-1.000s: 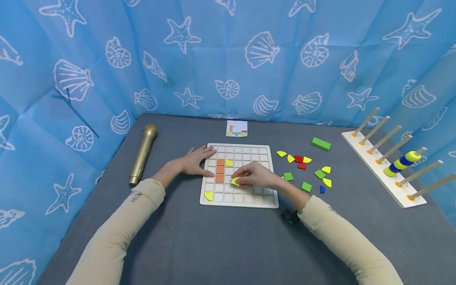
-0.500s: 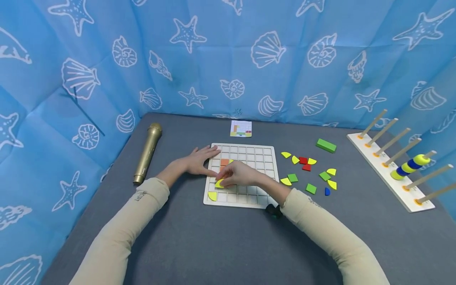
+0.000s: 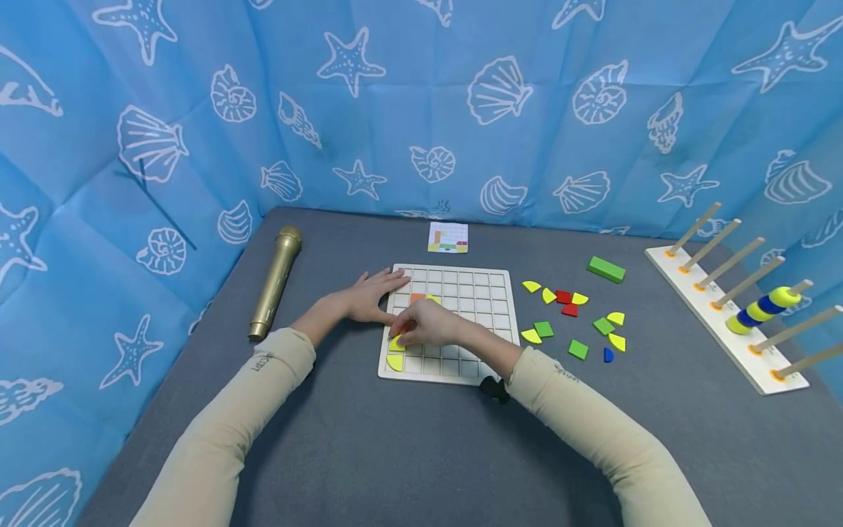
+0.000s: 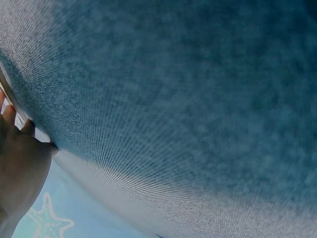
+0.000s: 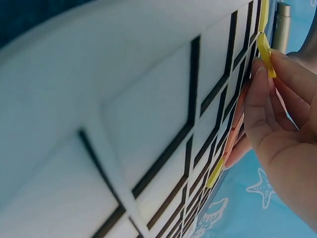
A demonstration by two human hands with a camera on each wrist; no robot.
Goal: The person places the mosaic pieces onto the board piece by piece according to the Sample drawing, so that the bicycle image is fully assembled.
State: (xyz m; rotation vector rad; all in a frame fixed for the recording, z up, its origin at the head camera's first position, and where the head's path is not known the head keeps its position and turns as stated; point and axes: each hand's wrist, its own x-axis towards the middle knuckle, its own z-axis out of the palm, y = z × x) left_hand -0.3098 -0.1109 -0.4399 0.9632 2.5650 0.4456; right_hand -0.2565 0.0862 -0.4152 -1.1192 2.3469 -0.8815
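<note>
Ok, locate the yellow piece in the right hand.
In the head view, the yellow piece is pinched by the right hand at the left side of the grid board, just beyond the yellow quarter-circle in its near left corner.

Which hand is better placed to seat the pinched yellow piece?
Right, most likely: the right hand pinches the yellow piece at the board, while the left hand rests on the board's edge.

no legible text, dark lettering (image 3: 263, 360) on left sleeve (image 3: 220, 432) behind left hand (image 3: 369, 298), marks (image 3: 566, 373) on right sleeve (image 3: 593, 421) behind right hand (image 3: 428, 324), both unreadable
</note>
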